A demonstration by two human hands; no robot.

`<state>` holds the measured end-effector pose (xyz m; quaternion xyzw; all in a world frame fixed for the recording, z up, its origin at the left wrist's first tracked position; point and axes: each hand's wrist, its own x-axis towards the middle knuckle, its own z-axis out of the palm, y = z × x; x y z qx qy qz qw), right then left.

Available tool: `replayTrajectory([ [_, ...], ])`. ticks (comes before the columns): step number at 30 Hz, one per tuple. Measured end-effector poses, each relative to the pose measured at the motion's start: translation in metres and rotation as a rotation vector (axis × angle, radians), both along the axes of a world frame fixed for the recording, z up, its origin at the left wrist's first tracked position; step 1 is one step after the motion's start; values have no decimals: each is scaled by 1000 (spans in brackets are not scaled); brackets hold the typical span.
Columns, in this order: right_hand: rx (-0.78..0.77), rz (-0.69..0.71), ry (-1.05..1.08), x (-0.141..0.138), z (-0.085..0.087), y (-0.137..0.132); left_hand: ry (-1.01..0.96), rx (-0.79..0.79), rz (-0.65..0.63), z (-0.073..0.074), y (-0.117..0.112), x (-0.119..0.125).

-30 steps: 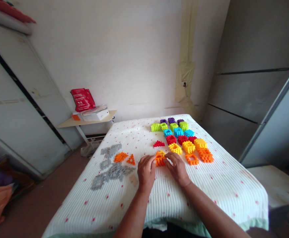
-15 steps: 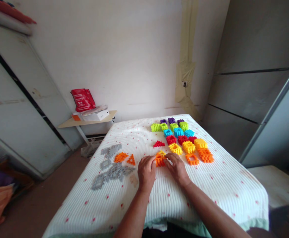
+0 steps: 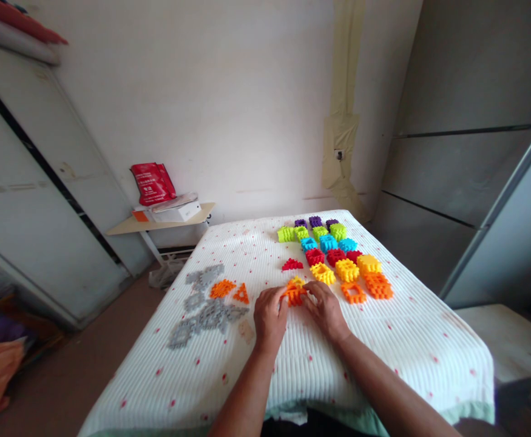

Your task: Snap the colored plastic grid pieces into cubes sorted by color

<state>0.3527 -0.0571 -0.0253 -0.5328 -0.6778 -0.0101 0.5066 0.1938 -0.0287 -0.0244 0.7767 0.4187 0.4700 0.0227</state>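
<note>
Between my two hands an orange building block (image 3: 295, 297) rests on the white quilted cover. My left hand (image 3: 270, 312) grips its left side with closed fingers, and my right hand (image 3: 326, 309) pinches its right side. Just behind it shows part of a yellow block piece (image 3: 297, 281), mostly hidden. To the right of my hands lie an open-centred orange block (image 3: 353, 294) and a stack of orange blocks (image 3: 378, 285). Left of my hands are a triangular orange piece (image 3: 241, 294) and a cluster of orange pieces (image 3: 222, 289).
Flat grey pieces (image 3: 210, 317) spread over the left of the cover. Rows of yellow (image 3: 323, 273), red (image 3: 315, 257), blue (image 3: 328, 243), green (image 3: 286, 234) and purple blocks (image 3: 315, 221) run toward the wall. A side table (image 3: 165, 226) holds a red bag (image 3: 152, 184).
Both hands stay at the orange block with barely any movement. Its top edge looks slightly tilted or shifted between the fingers; the other blocks lie as before.
</note>
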Motion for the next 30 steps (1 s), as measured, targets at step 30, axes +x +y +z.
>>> replayTrajectory([
  [30,80,-65,37,8,-3,0,357,-386,726,28,45,-90],
])
